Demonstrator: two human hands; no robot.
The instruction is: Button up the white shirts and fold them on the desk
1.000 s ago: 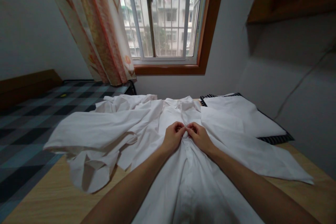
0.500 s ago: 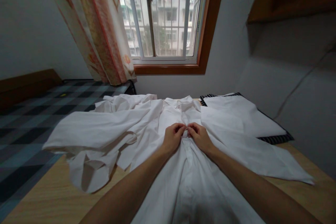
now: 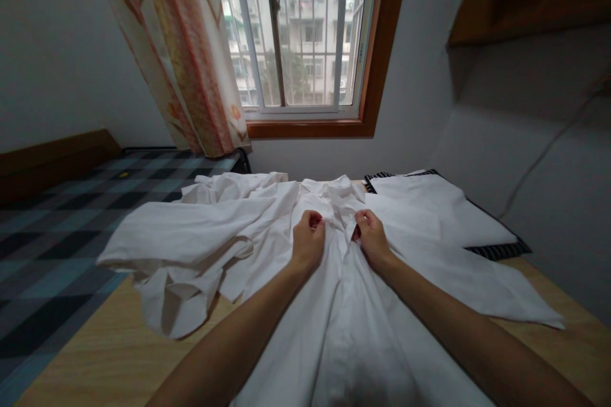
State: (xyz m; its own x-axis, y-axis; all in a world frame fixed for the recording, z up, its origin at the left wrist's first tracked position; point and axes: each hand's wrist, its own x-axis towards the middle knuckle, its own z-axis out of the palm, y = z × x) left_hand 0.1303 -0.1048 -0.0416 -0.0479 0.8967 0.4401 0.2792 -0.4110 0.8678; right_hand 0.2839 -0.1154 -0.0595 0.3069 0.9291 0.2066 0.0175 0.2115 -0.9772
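Note:
A white shirt [image 3: 334,273] lies spread out, its collar [image 3: 324,186] toward the window and its lower part running down to the bottom of the view. Over its front, my left hand [image 3: 308,241] is closed in a pinch on the fabric, just left of the placket. My right hand [image 3: 373,238] pinches the shirt front on the other side, a short gap away. Creases run down the cloth from between the two hands. Any button at my fingertips is too small to make out. One sleeve [image 3: 501,289] stretches out to the right.
The shirt rests on a light wooden table [image 3: 90,356]. More crumpled white cloth [image 3: 191,235] lies at left, overhanging the table's edge. A folded white garment with black striped trim [image 3: 443,210] sits at back right. A checked bed [image 3: 52,235] adjoins on the left; a shelf [image 3: 534,0] juts out upper right.
My hands were together at the middle of the shirt front and have moved apart, slightly farther up the shirt. The fabric between them has shifted. The view has turned slightly left.

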